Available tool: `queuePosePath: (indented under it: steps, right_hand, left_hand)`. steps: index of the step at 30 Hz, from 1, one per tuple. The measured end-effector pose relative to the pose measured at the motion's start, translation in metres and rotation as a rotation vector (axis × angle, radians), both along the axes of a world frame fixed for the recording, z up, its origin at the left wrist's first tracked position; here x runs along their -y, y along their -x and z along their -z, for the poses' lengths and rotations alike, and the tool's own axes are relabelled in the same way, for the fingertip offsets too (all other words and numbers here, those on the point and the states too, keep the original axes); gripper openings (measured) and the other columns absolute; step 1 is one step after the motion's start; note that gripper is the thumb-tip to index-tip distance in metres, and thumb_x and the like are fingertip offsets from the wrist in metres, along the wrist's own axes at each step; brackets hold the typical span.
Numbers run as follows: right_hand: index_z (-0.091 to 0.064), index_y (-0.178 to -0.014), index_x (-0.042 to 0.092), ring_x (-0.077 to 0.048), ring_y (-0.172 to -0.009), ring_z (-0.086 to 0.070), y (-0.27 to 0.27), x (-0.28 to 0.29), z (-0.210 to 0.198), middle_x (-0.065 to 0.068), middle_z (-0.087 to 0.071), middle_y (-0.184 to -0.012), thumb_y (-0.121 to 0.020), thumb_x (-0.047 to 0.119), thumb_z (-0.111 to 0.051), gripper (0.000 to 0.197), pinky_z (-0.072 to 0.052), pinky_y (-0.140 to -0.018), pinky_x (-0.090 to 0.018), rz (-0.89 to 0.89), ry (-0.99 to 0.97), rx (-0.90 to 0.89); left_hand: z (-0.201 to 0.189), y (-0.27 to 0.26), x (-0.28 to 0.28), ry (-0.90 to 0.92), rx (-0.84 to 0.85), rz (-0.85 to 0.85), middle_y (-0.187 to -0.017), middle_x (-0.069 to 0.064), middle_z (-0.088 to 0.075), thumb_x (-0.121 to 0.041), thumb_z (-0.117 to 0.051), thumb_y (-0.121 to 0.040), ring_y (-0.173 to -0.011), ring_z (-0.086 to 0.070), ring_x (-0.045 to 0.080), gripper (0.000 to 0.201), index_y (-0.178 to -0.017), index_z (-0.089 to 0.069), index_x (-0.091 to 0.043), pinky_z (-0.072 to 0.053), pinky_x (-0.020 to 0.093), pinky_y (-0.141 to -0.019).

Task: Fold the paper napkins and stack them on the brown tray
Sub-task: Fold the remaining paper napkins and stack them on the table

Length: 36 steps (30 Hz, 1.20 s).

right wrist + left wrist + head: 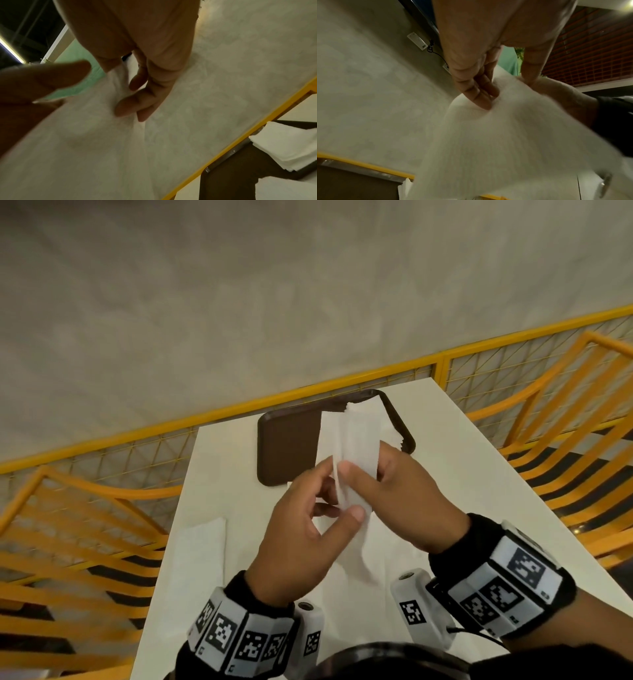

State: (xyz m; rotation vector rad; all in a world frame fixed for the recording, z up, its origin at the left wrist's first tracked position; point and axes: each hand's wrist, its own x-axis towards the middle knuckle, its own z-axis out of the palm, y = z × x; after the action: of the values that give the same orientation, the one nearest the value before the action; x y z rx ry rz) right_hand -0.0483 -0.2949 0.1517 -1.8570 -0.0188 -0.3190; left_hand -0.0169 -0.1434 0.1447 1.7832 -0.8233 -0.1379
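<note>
Both hands are holding one white paper napkin (349, 440) up in the air above the white desk (462, 474), in front of the brown tray (287, 446). The left hand (305, 529) is pinching the napkin's near part between thumb and curled fingers; in the left wrist view its fingertips (481, 98) are pressing into the sheet. The right hand (394, 494) is grasping the same napkin from the other side, thumb on the front face, fingers behind; in the right wrist view its fingertips (135, 105) are digging into the paper. The napkin is standing roughly upright with a lengthwise crease, and its lower end is blurring below the hands, so how far it is folded is not readable. It is hiding the right part of the tray. A stack of folded napkins (288, 147) is lying on the tray, plain only in the right wrist view; from the head view merely its ragged edges are peeking past the held sheet. A flat napkin (198, 559) is lying on the desk's left edge, near the left wrist. Yellow railing (513, 371) is running behind the desk.
</note>
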Motion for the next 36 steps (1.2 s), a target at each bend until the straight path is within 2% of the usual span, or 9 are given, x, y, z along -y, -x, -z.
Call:
queuePosePath:
  steps: [5,8,12,15,17,20,24,29,36]
  right_hand:
    - [-0.052,-0.120,0.020,-0.021,-0.093,-0.068,0.003,-0.003,-0.002,-0.002,-0.068,-0.100,-0.083,0.028,-0.070,0.042,-0.058,-0.074,-0.034,-0.135,-0.306,0.022]
    - [-0.058,-0.117,0.017,-0.028,-0.096,-0.067,0.000,-0.001,0.003,-0.011,-0.069,-0.102,-0.087,0.028,-0.066,0.033,-0.058,-0.078,-0.047,-0.083,-0.315,-0.051]
    - [-0.060,-0.113,0.034,-0.019,-0.105,-0.067,-0.002,0.007,0.010,0.002,-0.070,-0.112,-0.096,0.015,-0.054,0.026,-0.051,-0.093,-0.053,-0.045,-0.439,-0.131]
    - [-0.060,-0.112,0.036,-0.021,-0.107,-0.066,-0.001,0.005,0.014,0.001,-0.070,-0.115,-0.097,0.015,-0.050,0.028,-0.048,-0.095,-0.057,-0.106,-0.430,-0.168]
    - [-0.058,-0.118,0.032,-0.021,-0.107,-0.066,-0.004,0.003,0.022,0.001,-0.069,-0.115,-0.097,0.018,-0.052,0.026,-0.049,-0.094,-0.056,-0.127,-0.400,-0.223]
    - [-0.051,-0.122,0.030,-0.021,-0.099,-0.068,-0.007,0.002,0.037,-0.002,-0.071,-0.109,-0.095,0.025,-0.056,0.028,-0.056,-0.087,-0.047,-0.159,-0.268,-0.344]
    - [-0.052,-0.112,0.035,-0.011,-0.087,-0.070,0.000,0.011,0.060,0.000,-0.071,-0.099,-0.090,0.034,-0.060,0.023,-0.058,-0.082,-0.034,-0.114,-0.076,-0.505]
    - [-0.060,-0.103,0.030,-0.010,-0.082,-0.071,0.009,0.029,0.084,0.002,-0.073,-0.094,-0.089,0.031,-0.060,0.014,-0.057,-0.081,-0.034,-0.108,0.024,-0.629]
    - [-0.061,-0.099,0.030,-0.008,-0.079,-0.069,0.003,0.043,0.116,0.004,-0.073,-0.088,-0.090,0.032,-0.059,0.009,-0.053,-0.074,-0.026,-0.068,0.163,-0.712]
  left_hand:
    - [0.006,0.003,-0.004,-0.083,0.032,0.115,-0.117,-0.021,-0.052,-0.045,-0.046,-0.087,-0.113,-0.052,0.009,0.047,-0.131,-0.050,-0.030,-0.044,0.017,-0.093]
    - [0.010,0.000,-0.008,0.055,0.031,0.064,-0.097,-0.008,-0.056,-0.034,-0.049,-0.084,-0.093,-0.054,0.010,0.038,-0.118,-0.063,-0.022,-0.042,0.018,-0.084]
    - [0.019,-0.019,-0.022,0.235,-0.167,-0.339,-0.096,-0.005,-0.052,-0.040,-0.061,-0.071,-0.083,-0.048,0.013,0.042,-0.112,-0.063,-0.034,-0.043,0.025,-0.080]
    - [0.026,-0.027,-0.028,0.181,-0.499,-0.263,-0.110,-0.004,-0.065,-0.046,-0.069,-0.074,-0.098,-0.061,0.014,0.041,-0.110,-0.063,-0.028,-0.049,0.029,-0.087]
    - [0.035,-0.025,-0.029,0.154,-0.646,-0.199,-0.100,0.008,-0.071,-0.032,-0.064,-0.084,-0.090,-0.065,0.021,0.017,-0.090,-0.069,-0.017,-0.050,0.038,-0.086]
    - [0.072,-0.030,-0.039,-0.032,-0.619,-0.371,-0.088,0.018,-0.069,-0.027,-0.055,-0.093,-0.077,-0.059,0.023,0.026,-0.079,-0.065,-0.008,-0.050,0.041,-0.077]
    - [0.118,-0.059,-0.088,-0.251,-0.522,-0.698,-0.079,0.008,-0.059,-0.025,-0.048,-0.097,-0.080,-0.052,0.022,0.030,-0.075,-0.061,-0.008,-0.041,0.031,-0.074]
    - [0.145,-0.096,-0.169,-0.576,-0.488,-0.991,-0.115,0.019,-0.063,-0.023,-0.041,-0.099,-0.110,-0.057,0.035,0.033,-0.114,-0.062,-0.003,-0.043,0.037,-0.093]
    - [0.159,-0.119,-0.201,-0.960,-0.541,-0.962,-0.131,0.024,-0.053,-0.015,-0.027,-0.102,-0.121,-0.050,0.034,0.039,-0.123,-0.054,0.004,-0.038,0.040,-0.104]
